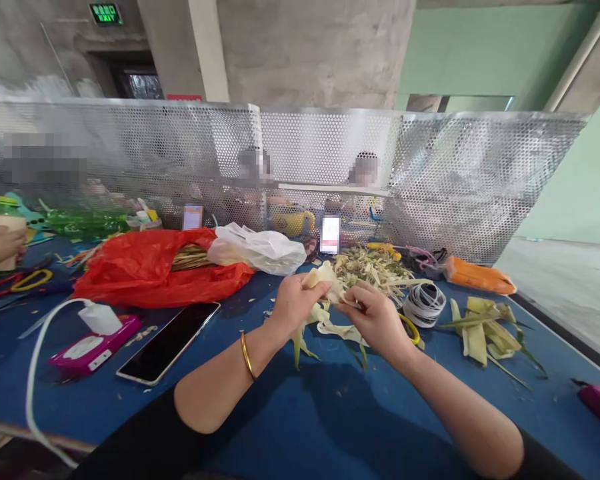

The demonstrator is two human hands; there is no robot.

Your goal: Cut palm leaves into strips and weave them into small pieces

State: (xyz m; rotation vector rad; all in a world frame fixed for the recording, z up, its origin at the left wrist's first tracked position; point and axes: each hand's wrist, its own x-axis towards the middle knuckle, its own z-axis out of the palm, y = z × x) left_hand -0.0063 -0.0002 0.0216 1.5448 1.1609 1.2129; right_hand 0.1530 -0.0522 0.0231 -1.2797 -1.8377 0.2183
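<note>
Spreading across the foreground, a blue tabletop (pixel 280 427) carries everything within reach, and a perforated silvery metal screen (pixel 175 143) stands behind it. A crumpled red plastic bag (pixel 145 283) lies left of centre, its opening showing dry straw-coloured stalks (pixel 190 257), with a crumpled white plastic bag (pixel 260 250) against its right side. Behind the hands sits a loose heap of pale and greenish dry shreds (pixel 375 270); flat yellow-green husk-like leaves (pixel 483 330) lie well to their right. A black-screened phone (pixel 170 343) rests face up beside a magenta power strip (pixel 95 347), into which a white plug (pixel 100 319) is set. At the far left, another person's hand (pixel 3 243) is against a bottle. In the middle, the left hand (pixel 297 300) is nearly closed, pinching a pale cream husk-like piece (pixel 325 273) between thumb and fingers above the table; the right hand (pixel 375 317) is curled, its fingertips closed on that piece's lower right edge. Beyond the right hand are an orange fabric-like pouch (pixel 480 275) and, nearer, a coil of whitish flat strip (pixel 424 305). Smallest are a yellow loop handle (pixel 411 329) beside the right wrist and a gold bangle (pixel 248 355) around the left forearm.
</note>
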